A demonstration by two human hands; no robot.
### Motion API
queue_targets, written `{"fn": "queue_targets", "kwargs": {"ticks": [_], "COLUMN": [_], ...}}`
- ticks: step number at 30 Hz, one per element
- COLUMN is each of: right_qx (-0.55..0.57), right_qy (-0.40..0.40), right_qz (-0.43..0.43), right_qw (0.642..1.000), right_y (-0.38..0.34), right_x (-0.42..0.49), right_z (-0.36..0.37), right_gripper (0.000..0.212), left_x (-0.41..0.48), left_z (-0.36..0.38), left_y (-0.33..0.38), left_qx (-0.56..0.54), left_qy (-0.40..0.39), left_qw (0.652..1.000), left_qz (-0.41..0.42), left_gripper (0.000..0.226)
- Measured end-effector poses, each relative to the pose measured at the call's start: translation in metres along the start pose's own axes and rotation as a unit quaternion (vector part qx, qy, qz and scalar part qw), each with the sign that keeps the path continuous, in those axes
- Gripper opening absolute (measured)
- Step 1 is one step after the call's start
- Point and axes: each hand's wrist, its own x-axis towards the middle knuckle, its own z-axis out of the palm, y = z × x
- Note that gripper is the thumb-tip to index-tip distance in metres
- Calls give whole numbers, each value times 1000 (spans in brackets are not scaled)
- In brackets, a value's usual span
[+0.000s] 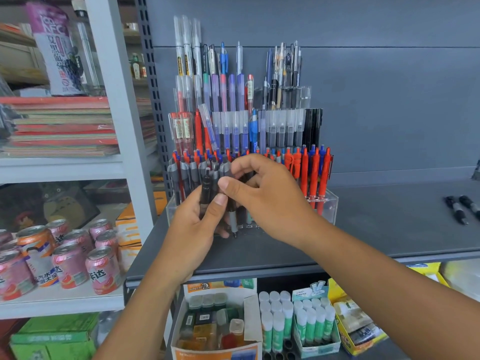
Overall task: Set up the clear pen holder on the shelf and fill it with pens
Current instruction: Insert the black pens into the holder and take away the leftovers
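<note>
The clear tiered pen holder (330, 203) stands on the dark grey shelf (389, 229), against the back panel. Its rows are packed with upright pens: white, purple and blue ones behind, orange-red pens (314, 172) at the front right, grey-black pens (185, 175) at the front left. My left hand (197, 227) grips a small bunch of dark pens (206, 188) right in front of the holder's lowest row. My right hand (267, 196) reaches over from the right, its thumb and fingers pinching the top of one pen in that bunch.
Two dark pens (462, 209) lie loose at the shelf's right end. A white rack on the left carries drink cans (70, 258) and stacked notebooks (62, 126). Below the shelf sit boxes of glue sticks (298, 320) and small bottles (215, 323).
</note>
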Motion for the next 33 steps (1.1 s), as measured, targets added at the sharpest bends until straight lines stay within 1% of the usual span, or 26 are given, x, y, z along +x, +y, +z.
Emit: {"fn": "queue_targets", "kwargs": {"ticks": [4,7,10,14,15,17,18,20,23,27,31,33], "right_qx": [37,35,15,-12,-16,-21,-25,-35,-36,-23,-34,-48], "right_qy": [42,87,135,182,189,198,201,203,199,182,178,184], "right_qz": [0,-12,-26,-43,-47,-46,-43,-36,-23,-26,-35,-40], "right_qw": [998,996,990,982,981,979,978,978,979,983,983,981], "right_y": [-5,-7,-6,-1,0,2,4,7,12,13,16,19], "right_x": [2,7,14,20,20,20,19,19,18,16,14,12], "right_z": [-4,-12,-24,-40,-43,-48,-49,-50,-50,-48,-47,-46], "right_gripper": [12,14,26,42,45,48,47,46,45,44,43,41], "left_x": [0,0,0,0,1,3,4,5,4,3,2,2], "left_z": [0,0,-2,-2,-1,0,0,1,2,2,2,2], "left_y": [0,1,1,2,3,2,1,1,3,4,5,3], "left_qx": [-31,-33,-25,-43,-47,-56,-57,-58,-53,-38,-27,-19], "left_qy": [19,36,38,41,49,69,78,82,74,65,56,48], "left_qw": [999,999,999,997,997,994,993,993,994,996,997,998], "left_qz": [-13,-7,-3,-40,-48,-59,-60,-64,-67,-55,-50,-44], "left_gripper": [26,23,20,24,22,10,13,25,29,25,13,12]}}
